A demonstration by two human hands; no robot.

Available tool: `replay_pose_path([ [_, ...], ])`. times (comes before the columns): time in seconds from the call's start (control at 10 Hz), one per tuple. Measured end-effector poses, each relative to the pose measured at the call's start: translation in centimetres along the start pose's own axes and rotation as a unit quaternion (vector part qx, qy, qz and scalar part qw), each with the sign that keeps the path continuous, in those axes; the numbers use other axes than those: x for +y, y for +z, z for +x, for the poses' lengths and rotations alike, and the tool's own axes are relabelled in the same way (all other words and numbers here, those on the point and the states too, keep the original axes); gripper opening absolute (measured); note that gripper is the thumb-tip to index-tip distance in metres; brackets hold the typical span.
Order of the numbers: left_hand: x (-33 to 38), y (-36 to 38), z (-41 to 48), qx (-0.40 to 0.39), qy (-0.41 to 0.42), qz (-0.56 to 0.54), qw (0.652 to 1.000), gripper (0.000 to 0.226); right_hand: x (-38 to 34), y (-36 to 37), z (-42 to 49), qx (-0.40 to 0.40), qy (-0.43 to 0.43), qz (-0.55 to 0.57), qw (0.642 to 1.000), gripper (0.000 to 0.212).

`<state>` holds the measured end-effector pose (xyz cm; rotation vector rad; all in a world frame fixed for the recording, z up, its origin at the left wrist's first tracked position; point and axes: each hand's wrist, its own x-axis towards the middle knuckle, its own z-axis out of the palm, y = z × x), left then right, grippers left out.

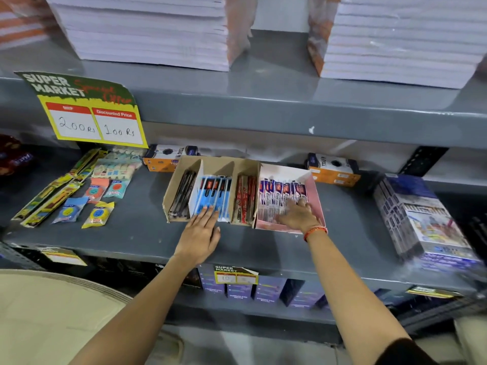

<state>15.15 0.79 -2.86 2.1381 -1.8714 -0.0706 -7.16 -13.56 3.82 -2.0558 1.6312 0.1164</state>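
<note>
Straightening pen packets [276, 192]: right hand [300, 216], fingers flat, at three o'clock of flat left hand [201, 233]; hard pressing may crumple the pink box [316, 197].

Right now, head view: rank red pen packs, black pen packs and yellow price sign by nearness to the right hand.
From the right hand:
1. Red pen packs, compartment just left.
2. Black pen packs, leftmost compartment.
3. Yellow price sign, far left, upper shelf.

Four pen boxes [317, 192], two hands [201, 233]
</note>
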Motion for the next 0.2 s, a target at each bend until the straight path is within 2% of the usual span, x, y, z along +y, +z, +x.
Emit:
replay_pose_path([
  [0.1, 0.5, -0.9, -0.9, 0.019, 0.002, -0.020, 1.000, 0.051, 0.6, 0.4, -1.2, 0.112, -0.049, 0.068, 0.990, 0.057],
  [0.2, 1.7, -3.3, -2.0, 0.074, 0.003, -0.053, 0.996, 0.047, 0.9, 0.7, -3.4, 0.223, -0.111, 0.080, 0.965, 0.038],
])
